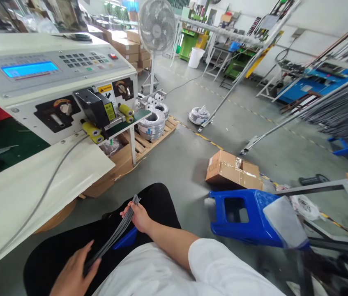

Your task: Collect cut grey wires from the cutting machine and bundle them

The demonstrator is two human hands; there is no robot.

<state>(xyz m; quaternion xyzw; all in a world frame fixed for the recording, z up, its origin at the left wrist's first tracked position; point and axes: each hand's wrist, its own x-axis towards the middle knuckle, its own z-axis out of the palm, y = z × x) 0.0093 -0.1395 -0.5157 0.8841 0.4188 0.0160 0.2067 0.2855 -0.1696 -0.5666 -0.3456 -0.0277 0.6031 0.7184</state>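
1. Across the lap at left: left hand (72,269) at the near end of a bundle of grey wires (120,228), thumb and fingers spread apart on either side of it; blurred, so cannot tell whether touching.
2. Above dark trousers (47,255): bundle with its long axis slanting from low left, near the torso, up to the right; far tips slightly fanned, pointing forward, away from the body.
3. Right hand (139,218) closed around the bundle just short of the far tips, pinching it between thumb and fingers.
4. Worktop (78,176) at left, its near edge running obliquely forward to a corner ahead of the bundle, well apart from the tips.
5. Right of that corner: broad stretch of grey floor (176,164), reaching to a carton (235,176).
6. Set on the worktop: machine (65,88) with yellow rollers (92,129); grey cable (35,213) running from there toward the worktop's near left.
7. Beyond the corner: cable coils (152,127) on a wooden pallet (170,125), fan (157,26) behind.
8. Right of the lap, obstructing that side: blue stool (255,213) topped with a pale sheet (284,224).
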